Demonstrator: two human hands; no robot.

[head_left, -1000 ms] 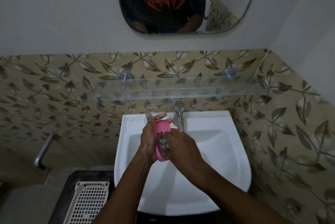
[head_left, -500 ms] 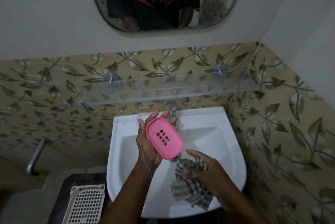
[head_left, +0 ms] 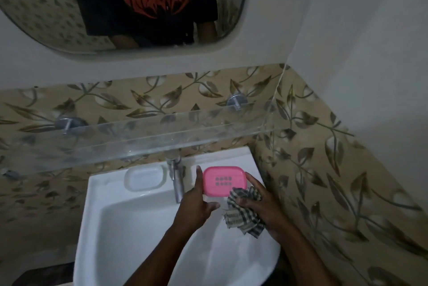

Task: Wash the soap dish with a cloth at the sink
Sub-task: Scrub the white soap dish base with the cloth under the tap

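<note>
Pink plastic soap dish point(head_left: 223, 180) is at the far right of the sink point(head_left: 92, 216) ledge, just right of the tap point(head_left: 176, 181), slotted face toward the camera. Can't tell if it rests on the ledge or hangs just above it. Left hand point(head_left: 196, 209) brackets its near-left corner: index straight up the left edge, thumb along the near edge, not a closed grip. Right hand point(head_left: 261, 207) grips the bunched checked cloth point(head_left: 240, 216), one fingertip touching the dish's right edge. No water visibly running. Read: the wiping stroke is paused and the dish is being squared up on the ledge, either parked or steadied for another pass. Next move needs the left hand to pin the dish so it doesn't slide on wet ceramic, with the cloth brought onto the slotted face. Risk: the dish slips into the basin.
</note>
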